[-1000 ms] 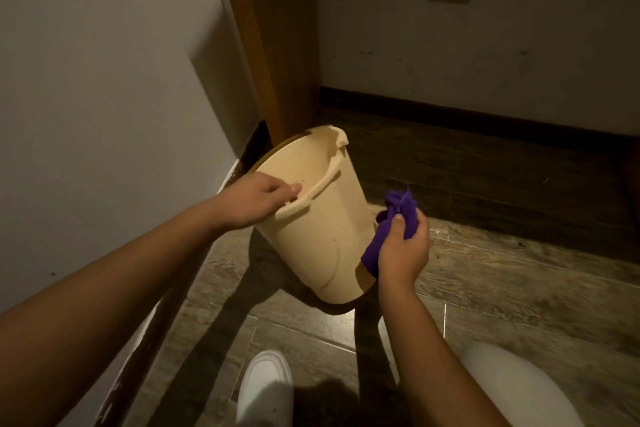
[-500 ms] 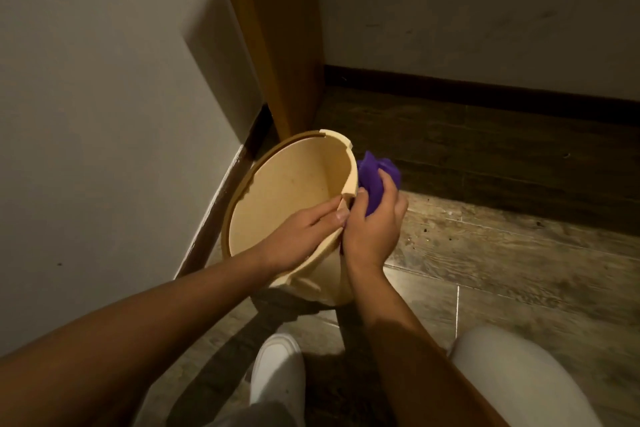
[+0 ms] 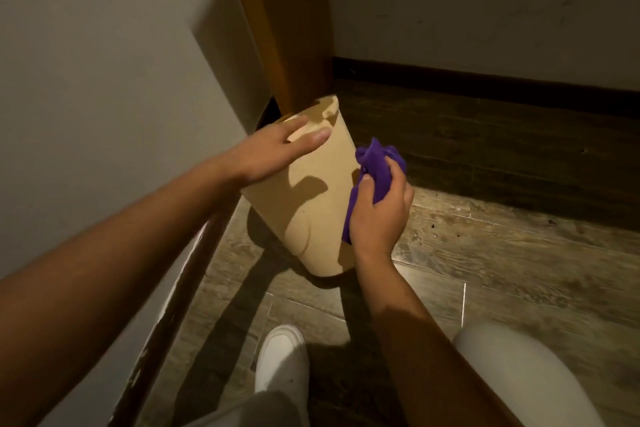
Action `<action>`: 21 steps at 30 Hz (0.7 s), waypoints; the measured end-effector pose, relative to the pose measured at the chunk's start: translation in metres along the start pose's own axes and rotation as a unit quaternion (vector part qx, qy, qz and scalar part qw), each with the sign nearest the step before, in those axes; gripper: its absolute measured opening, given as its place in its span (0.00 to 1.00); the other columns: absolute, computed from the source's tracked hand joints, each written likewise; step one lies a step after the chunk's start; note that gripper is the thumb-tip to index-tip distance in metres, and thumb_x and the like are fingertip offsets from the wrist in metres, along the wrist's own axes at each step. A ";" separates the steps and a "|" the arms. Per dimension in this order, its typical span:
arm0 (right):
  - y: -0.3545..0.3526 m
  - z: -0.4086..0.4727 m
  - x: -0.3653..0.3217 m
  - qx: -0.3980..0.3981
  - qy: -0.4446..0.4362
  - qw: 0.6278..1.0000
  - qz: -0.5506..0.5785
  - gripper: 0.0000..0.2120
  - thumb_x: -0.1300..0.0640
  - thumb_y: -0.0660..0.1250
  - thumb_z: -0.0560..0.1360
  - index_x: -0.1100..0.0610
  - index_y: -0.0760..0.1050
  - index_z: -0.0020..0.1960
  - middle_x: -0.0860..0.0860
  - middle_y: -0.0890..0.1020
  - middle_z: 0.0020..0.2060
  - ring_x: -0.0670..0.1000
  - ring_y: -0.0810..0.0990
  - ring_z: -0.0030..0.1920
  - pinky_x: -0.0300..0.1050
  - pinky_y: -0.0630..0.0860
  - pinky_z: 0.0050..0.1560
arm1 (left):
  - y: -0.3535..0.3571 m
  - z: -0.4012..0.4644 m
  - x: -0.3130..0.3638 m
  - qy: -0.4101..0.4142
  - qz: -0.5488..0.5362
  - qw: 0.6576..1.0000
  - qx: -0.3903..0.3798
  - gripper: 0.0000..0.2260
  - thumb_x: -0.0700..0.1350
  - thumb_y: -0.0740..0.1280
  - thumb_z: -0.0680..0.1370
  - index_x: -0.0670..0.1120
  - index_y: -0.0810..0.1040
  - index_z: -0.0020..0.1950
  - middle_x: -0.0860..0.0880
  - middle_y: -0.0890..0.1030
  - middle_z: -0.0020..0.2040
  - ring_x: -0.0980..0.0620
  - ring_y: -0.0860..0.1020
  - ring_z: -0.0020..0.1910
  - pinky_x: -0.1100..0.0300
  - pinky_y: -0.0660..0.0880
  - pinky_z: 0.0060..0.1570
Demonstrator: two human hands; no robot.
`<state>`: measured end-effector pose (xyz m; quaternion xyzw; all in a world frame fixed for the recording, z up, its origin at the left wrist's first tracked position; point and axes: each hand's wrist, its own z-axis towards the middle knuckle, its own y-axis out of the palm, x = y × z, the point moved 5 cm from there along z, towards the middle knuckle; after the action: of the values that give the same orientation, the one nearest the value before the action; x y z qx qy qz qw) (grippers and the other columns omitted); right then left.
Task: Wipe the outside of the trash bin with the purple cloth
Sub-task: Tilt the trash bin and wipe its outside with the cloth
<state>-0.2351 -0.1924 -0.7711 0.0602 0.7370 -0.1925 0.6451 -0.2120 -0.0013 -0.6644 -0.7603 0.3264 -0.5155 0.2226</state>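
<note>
A beige plastic trash bin (image 3: 318,204) stands tilted on the wooden floor, its mouth turned away from me toward the corner. My left hand (image 3: 273,149) lies flat on the bin's upper outer wall near the rim, fingers spread and pressing. My right hand (image 3: 379,215) grips a bunched purple cloth (image 3: 375,170) and holds it against the bin's right outer side. The bin's opening is hidden from view.
A white wall with a dark baseboard (image 3: 180,288) runs along the left. An orange-brown wooden door frame (image 3: 284,28) rises behind the bin. My white shoe (image 3: 282,357) and light trouser knee (image 3: 519,371) are at the bottom. Wooden floor (image 3: 502,236) extends to the right.
The bin has been turned so its mouth now faces away. My left hand moved from the rim to the outer wall. My right hand with the cloth slid down the bin's right side.
</note>
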 end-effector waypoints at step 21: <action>0.004 -0.002 -0.027 -0.042 -0.007 0.999 0.033 0.20 0.50 0.65 0.83 0.44 0.71 0.74 0.45 0.73 0.67 0.41 0.75 0.57 0.33 0.70 0.49 | 0.032 -0.007 -0.034 -0.023 0.061 0.966 0.252 0.29 0.69 0.49 0.81 0.51 0.81 0.43 0.53 0.80 0.42 0.56 0.79 0.42 0.58 0.76 0.42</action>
<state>-0.2313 -0.1838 -0.7458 0.0560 0.7377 -0.1405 0.6579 -0.2356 0.0011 -0.7048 -0.6703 0.2266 -0.5489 0.4451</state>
